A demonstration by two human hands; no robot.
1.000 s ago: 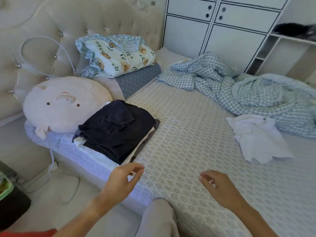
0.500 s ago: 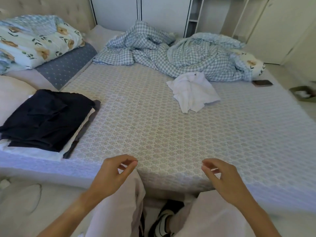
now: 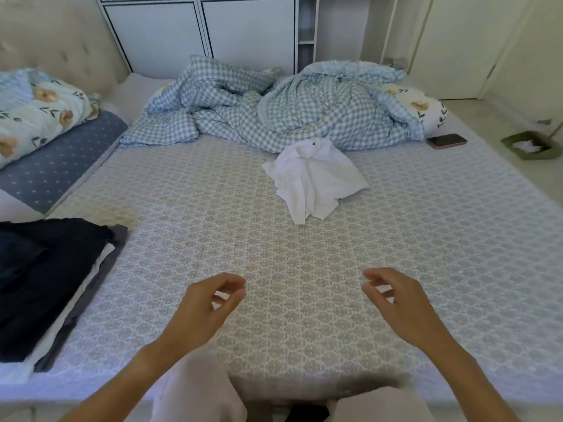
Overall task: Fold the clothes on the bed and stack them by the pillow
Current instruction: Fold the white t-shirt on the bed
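Head view, looking down across a bed (image 3: 304, 269) covered in a grey-and-white patterned sheet. Left hand (image 3: 201, 309): at 7 o'clock, hovering above the sheet, fingers loosely curled, thumb near the forefinger, holding nothing. Right hand (image 3: 399, 303): at 5 o'clock, hovering likewise, fingers loosely curled, holding nothing; the two hands well apart. White garment (image 3: 313, 178): one crumpled, unfolded piece lying on the sheet just right of centre towards 12 o'clock, apart from both hands, its far edge touching the checked duvet. Folded stack (image 3: 45, 284): at 9 o'clock near the bed's left edge, a dark navy piece on top, a white layer and a grey layer showing beneath. Checked duvet (image 3: 289, 111): blue-and-white, heaped along the far side from 11 to 1 o'clock. Floral bedding (image 3: 39, 108): folded, at 10 o'clock, resting on a blue dotted pillow (image 3: 54, 166). Phone (image 3: 446, 140): dark, flat on the sheet at 2 o'clock, just beside the duvet's right end. White cabinet (image 3: 213, 32): beyond the bed at 12 o'clock.
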